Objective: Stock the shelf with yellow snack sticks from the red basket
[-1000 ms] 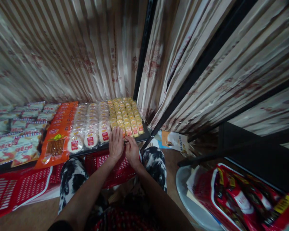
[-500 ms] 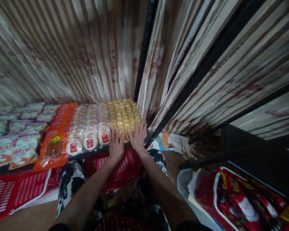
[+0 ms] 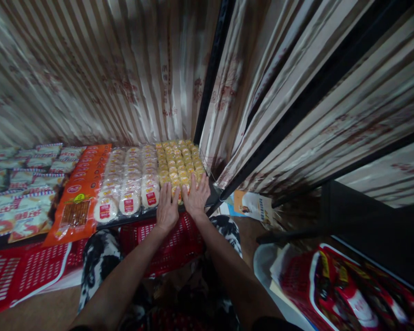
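My left hand (image 3: 167,208) and my right hand (image 3: 196,195) lie flat side by side, fingers spread, on the front packs of the yellow snack rows (image 3: 178,161) at the right end of a low dark shelf (image 3: 212,195). Neither hand grips anything. Just left of them run rows of round white cakes in clear wrap with red labels (image 3: 130,181). Long orange packets (image 3: 80,198) come after those, then white and red bags (image 3: 19,202) at the far left.
A red plastic basket (image 3: 172,241) rests on my knees under the shelf edge, with another red basket (image 3: 19,271) to the left. At the lower right a basket of red packets (image 3: 345,289) sits on a white stool. Black shelf posts (image 3: 210,78) and striped curtains surround the shelf.
My right hand went from a curled hold at the shelf's front edge to lying flat on the yellow packs, shifting slightly right. My left hand stayed flat beside it.
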`<state>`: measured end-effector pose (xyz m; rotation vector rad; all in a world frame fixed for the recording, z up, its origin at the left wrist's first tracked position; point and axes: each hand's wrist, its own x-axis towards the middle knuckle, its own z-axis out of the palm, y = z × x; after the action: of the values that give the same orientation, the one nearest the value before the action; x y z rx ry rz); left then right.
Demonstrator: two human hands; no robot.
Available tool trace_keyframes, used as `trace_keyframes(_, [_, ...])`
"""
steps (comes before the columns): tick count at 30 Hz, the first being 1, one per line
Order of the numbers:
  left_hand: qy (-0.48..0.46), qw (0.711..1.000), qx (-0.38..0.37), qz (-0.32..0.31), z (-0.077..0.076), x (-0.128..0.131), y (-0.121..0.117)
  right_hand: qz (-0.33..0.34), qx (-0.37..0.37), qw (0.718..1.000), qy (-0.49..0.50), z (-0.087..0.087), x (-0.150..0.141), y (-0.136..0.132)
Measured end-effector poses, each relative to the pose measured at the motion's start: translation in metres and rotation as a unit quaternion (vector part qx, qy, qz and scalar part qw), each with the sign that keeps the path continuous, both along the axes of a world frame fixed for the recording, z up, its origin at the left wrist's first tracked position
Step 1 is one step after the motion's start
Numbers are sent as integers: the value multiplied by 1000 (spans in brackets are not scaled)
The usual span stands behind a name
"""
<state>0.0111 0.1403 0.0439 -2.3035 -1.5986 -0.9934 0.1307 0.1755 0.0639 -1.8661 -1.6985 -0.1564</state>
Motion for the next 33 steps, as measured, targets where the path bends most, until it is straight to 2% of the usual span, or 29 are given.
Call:
trace_keyframes(14, [-7, 999, -40, 11, 2, 1, 1, -6, 7, 1000, 10, 2, -5, 0])
trace_keyframes(27, [10, 1000, -3, 20, 1, -1, -1, -11, 11, 1000, 25, 0, 0, -2])
trace_keyframes(33, [-23, 996, -7, 84, 8, 3, -7, -17, 25, 999, 37, -1, 5, 2])
